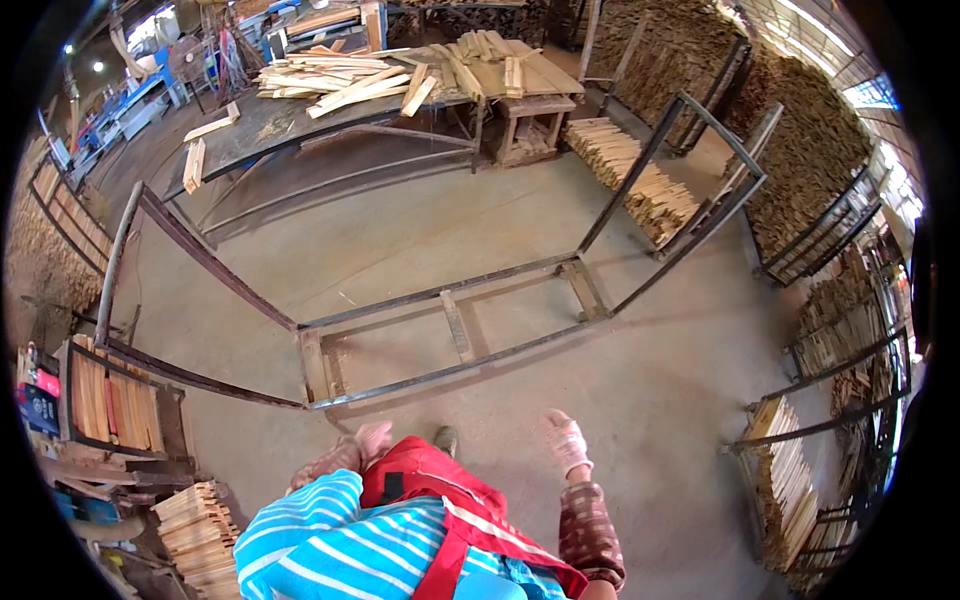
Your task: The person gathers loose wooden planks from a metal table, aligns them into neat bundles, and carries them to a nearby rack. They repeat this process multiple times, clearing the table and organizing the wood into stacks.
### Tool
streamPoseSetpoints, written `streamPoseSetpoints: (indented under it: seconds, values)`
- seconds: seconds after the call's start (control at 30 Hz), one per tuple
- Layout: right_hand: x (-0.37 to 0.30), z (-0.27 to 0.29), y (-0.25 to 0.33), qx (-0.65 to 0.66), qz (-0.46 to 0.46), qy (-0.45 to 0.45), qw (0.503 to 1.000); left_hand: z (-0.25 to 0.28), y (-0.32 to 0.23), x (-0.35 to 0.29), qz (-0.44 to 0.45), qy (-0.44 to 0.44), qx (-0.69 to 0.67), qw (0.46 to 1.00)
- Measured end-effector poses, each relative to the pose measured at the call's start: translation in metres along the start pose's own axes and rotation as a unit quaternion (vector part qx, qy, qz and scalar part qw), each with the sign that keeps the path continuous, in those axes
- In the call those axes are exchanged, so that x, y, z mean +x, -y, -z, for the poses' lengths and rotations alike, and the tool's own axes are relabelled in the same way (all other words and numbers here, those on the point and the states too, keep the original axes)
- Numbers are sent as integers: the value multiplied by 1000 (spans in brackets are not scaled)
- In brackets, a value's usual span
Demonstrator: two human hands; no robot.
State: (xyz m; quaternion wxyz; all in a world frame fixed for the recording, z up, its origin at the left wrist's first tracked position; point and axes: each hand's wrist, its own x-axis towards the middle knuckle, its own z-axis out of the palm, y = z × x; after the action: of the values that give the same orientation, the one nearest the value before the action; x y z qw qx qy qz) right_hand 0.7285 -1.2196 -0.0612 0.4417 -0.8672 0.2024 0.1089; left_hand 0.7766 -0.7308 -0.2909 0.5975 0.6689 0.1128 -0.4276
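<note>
My left hand (373, 438), in a pale pink glove, hangs beside the red apron (425, 475). Its fingers are loosely apart and nothing shows in them. Held out to the right over the concrete floor, my right hand (566, 443) wears a similar glove below a patterned dark red sleeve (588, 530). Its fingers look loosely extended, and I see nothing in them. Neither hand touches anything but perhaps the left one my clothing. Just ahead stands a metal rack frame (440, 382) with tall end posts and wooden crosspieces (456, 326) on its base, bearing no wood.
A long worktable (330, 125) with loose wooden strips (330, 75) stands beyond the rack. Stacked slats (640, 175) lie at the far right, with racks of wood (785, 480) nearer. At left are a crate of boards (115, 400) and a slat pile (197, 535).
</note>
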Motion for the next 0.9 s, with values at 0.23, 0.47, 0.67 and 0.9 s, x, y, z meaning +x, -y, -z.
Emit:
streamPoseSetpoints:
  seconds: [0.23, 0.47, 0.67, 0.9]
  values:
    - [164, 121, -65, -210, 121, 19, 970, -128, -229, 35, 43, -150, -224, 962]
    - [378, 341, -21, -419, 219, -47, 880, -159, -123, 37, -207, -275, -333, 878]
    - [514, 479, -31, -661, 277, -143, 682, -337, -5, 8, 15, -530, -91, 843]
    - [595, 526, -61, -806, 122, -54, 577, -530, -10, 13, 68, -468, -625, 621]
